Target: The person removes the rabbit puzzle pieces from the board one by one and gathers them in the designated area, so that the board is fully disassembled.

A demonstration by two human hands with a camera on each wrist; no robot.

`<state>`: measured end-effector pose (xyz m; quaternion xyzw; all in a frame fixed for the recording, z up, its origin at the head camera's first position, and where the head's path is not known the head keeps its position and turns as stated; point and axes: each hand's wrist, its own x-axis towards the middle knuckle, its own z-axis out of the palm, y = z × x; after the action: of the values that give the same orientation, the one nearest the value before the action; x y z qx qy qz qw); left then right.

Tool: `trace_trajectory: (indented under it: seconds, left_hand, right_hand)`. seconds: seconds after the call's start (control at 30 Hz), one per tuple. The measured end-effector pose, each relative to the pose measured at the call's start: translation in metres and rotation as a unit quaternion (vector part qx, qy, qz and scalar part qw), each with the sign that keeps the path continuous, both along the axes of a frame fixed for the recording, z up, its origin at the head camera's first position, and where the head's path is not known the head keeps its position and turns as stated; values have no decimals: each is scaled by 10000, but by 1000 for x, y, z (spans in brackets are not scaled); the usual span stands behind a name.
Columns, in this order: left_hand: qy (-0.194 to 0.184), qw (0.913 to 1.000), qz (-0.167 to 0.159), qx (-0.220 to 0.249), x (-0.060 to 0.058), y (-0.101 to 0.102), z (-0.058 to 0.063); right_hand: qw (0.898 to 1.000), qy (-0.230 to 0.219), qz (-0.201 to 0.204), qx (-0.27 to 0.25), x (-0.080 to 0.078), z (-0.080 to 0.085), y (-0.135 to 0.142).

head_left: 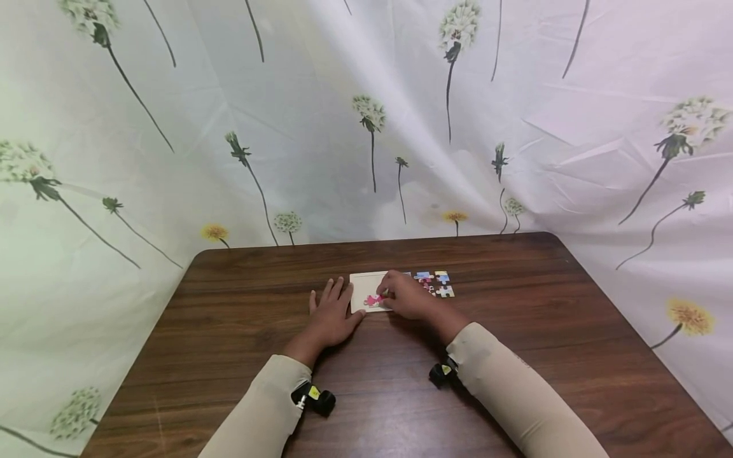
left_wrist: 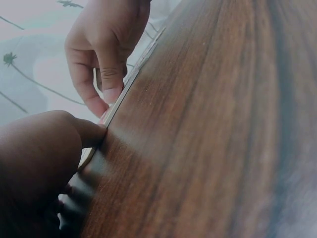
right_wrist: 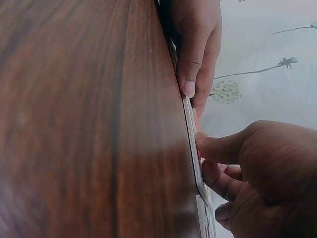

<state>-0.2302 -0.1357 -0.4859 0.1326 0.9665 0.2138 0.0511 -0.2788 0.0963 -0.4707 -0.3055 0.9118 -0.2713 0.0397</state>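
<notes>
A pale puzzle tray (head_left: pixel 366 280) lies on the dark wooden table, with pink jigsaw pieces (head_left: pixel 371 300) in its lower part. My left hand (head_left: pixel 332 317) rests at the tray's left side with fingers spread and straight, and its thumb touches the lower left corner. Over the tray, my right hand (head_left: pixel 408 296) pinches a pink jigsaw piece between thumb and curled fingers, low against the surface. In the right wrist view, the thumb and fingers (right_wrist: pixel 220 148) meet at the tray's edge. The right hand hides the tray's right part and most of the pinched piece.
Several loose jigsaw pieces (head_left: pixel 443 278) in blue, yellow and pink lie right of the tray, partly behind the right hand. The wooden table (head_left: pixel 252 305) ends at the back against a dandelion-printed cloth (head_left: pixel 321 159). Both wrists carry small black cameras.
</notes>
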Motion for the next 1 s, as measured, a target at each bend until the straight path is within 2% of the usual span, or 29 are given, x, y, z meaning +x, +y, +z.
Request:
trace_trajectory:
  seconds: [0.3,0.63,0.77,1.0]
  left_hand:
    - [34,9999,-12,118,0,0,-1]
    - [-56,9999,-2,147,-6,-1,-7]
    - [-40,9999,2,134,-4,-1,-3]
    - [-146,9999,-7,77,-4,-2,-3]
  right_hand:
    - [9994,-184,-240,-185,1,0,-2]
    - [9988,-157,57,-450,1,3,-1]
    - [9991,-51,110,-410,1,5,0]
    - [9988,283,122,-378,2,4,-1]
